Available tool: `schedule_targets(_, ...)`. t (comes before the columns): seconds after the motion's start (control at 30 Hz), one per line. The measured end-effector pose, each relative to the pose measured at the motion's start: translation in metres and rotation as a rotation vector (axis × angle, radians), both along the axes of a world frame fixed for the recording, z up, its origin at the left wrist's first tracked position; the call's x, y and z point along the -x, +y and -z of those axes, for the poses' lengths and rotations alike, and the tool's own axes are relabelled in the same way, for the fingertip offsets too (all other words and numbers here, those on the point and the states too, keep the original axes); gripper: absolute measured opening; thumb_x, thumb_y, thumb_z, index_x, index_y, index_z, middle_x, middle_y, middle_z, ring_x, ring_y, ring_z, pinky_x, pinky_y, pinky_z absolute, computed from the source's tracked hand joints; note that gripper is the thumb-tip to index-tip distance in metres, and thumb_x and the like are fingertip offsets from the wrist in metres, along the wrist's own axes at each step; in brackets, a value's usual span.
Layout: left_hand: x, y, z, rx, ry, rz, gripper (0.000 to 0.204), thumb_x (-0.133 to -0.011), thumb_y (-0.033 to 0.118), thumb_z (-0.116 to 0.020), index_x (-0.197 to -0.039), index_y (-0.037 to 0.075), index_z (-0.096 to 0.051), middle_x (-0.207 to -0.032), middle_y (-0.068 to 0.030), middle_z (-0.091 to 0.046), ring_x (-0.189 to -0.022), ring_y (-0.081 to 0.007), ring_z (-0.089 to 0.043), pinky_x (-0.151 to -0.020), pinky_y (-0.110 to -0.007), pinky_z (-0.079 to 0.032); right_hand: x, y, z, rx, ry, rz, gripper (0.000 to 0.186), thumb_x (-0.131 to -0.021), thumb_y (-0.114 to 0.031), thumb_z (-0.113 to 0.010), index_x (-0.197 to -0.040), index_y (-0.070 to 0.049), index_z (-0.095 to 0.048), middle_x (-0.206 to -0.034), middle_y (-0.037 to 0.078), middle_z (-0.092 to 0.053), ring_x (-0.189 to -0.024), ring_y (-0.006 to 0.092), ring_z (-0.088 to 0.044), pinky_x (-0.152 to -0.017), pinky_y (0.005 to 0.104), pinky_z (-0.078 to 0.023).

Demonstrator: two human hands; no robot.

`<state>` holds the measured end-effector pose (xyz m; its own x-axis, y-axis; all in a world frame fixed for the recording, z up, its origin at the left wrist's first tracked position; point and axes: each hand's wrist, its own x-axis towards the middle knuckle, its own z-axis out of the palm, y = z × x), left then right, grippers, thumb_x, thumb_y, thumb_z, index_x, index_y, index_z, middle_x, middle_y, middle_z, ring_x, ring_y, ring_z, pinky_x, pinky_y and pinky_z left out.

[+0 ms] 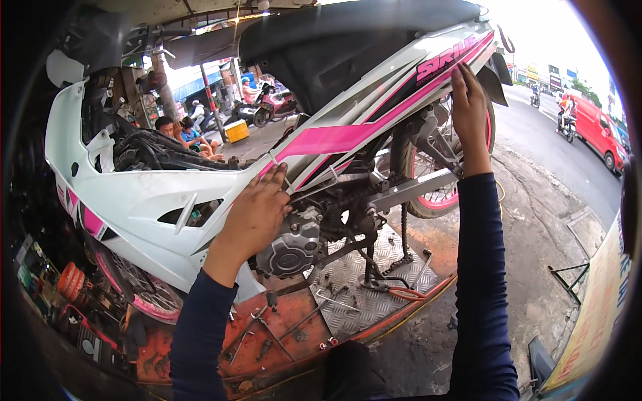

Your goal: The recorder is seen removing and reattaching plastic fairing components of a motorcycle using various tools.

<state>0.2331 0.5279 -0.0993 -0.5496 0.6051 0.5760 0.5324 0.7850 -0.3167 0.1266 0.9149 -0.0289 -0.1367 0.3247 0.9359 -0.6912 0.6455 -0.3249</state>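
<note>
A white and pink motorbike stands across the view. My left hand (253, 217) lies open against it, fingertips touching the seam where the white front leg shield (180, 190) meets the pink-striped side panel (334, 139). Farther right and higher, my right hand (470, 103) presses stretched fingers on the lower edge of that same panel, near its tail end. Where the right thumb rests is hard to see. Neither hand appears to hold anything. Below the panel the engine (291, 247) is exposed. Above it sits the black seat (314, 50).
Under the bike is an orange work platform (301, 341) with a metal tread plate (374, 294), scattered with wrenches and small parts. The pink-rimmed rear wheel (435, 180) stands at right. Two seated people (190, 137) and a yellow crate (236, 131) are behind; a red van (598, 127) is on the road.
</note>
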Motion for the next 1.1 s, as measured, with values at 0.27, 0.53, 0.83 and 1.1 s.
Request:
schedule_targets(0.27, -0.098, -0.020, 0.066, -0.370, -0.307, 0.040, 0.015, -0.084, 0.010, -0.060, -0.095, 0.001, -0.063, -0.100, -0.0161, -0.064, -0.089, -0.0319, -0.062, -0.080, -0.040, -0.049, -0.086, -0.071, 0.132, -0.028, -0.057, -0.331, 0.011, -0.087, -0.008, -0.058, -0.085, 0.002, -0.062, -0.069, 0.008, -0.058, -0.063, 0.0149, -0.055, -0.059, 0.0284, -0.042)
schedule_targets(0.53, -0.193, -0.070, 0.227, -0.796, -1.120, -0.206, 0.020, -0.089, 0.015, -0.055, -0.094, -0.001, -0.065, -0.080, -0.0151, -0.065, -0.063, -0.0205, -0.059, -0.063, -0.034, -0.048, -0.212, -0.241, 0.198, -1.116, -0.479, -1.472, 0.011, -0.076, -0.012, -0.057, -0.072, -0.007, -0.066, -0.077, 0.010, -0.067, -0.075, 0.0292, -0.066, -0.060, 0.0406, -0.054)
schedule_targets(0.83, -0.295, -0.126, 0.234, -1.138, -0.996, -0.445, 0.020, -0.089, 0.015, -0.056, -0.094, -0.002, -0.065, -0.078, -0.0143, -0.064, -0.063, -0.0190, -0.059, -0.062, -0.033, -0.048, -0.310, -0.384, 0.201, -1.443, 0.104, -1.661, 0.013, -0.073, -0.014, -0.059, -0.074, -0.006, -0.069, -0.081, 0.014, -0.067, -0.083, 0.0269, -0.066, -0.072, 0.0399, -0.053)
schedule_targets(1.1, -0.317, -0.103, 0.293, -1.652, -0.847, -0.344, 0.020, -0.090, 0.015, -0.056, -0.093, -0.002, -0.065, -0.075, -0.0136, -0.063, -0.063, -0.0177, -0.058, -0.061, -0.033, -0.047, -0.313, -0.380, 0.207, -1.883, 0.157, -1.289, 0.014, -0.074, -0.014, -0.060, -0.073, -0.004, -0.070, -0.085, 0.017, -0.067, -0.080, 0.0323, -0.066, -0.065, 0.0445, -0.054)
